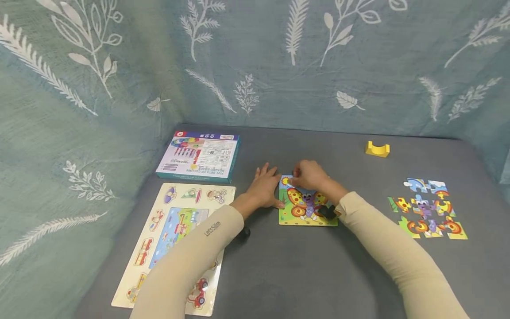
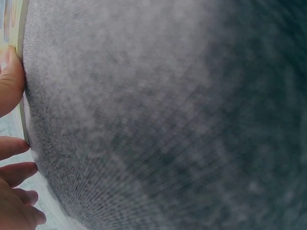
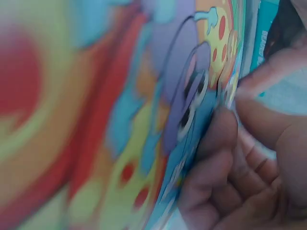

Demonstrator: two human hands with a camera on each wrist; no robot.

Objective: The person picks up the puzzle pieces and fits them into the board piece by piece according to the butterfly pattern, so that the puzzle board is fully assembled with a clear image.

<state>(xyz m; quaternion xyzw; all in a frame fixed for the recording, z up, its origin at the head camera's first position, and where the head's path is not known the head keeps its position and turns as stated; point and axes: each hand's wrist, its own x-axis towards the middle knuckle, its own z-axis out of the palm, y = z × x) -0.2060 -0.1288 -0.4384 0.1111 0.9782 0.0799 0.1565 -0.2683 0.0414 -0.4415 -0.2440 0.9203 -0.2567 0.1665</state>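
A square puzzle board [image 1: 290,216] with a butterfly picture lies flat on the dark table. My left hand [image 1: 260,188] rests at its left side, fingers spread and thumb touching the board's edge; the left wrist view shows that thumb [image 2: 10,86] against the edge. Over the board's upper left part is my right hand [image 1: 311,176], pinching a small puzzle piece [image 3: 231,90] between thumb and fingers near the printed sun. The fingers hide much of that piece. Loose butterfly puzzle pieces [image 1: 426,208] lie on the right, spaced roughly as a picture with its upper left spot bare.
On the left lies a vehicle-picture board [image 1: 159,283], partly under my left forearm. Behind it is a flat box [image 1: 199,157]. A yellow curved block [image 1: 377,149] stands toward the back right. A patterned cloth [image 1: 255,66] hangs along the table's back and left sides.
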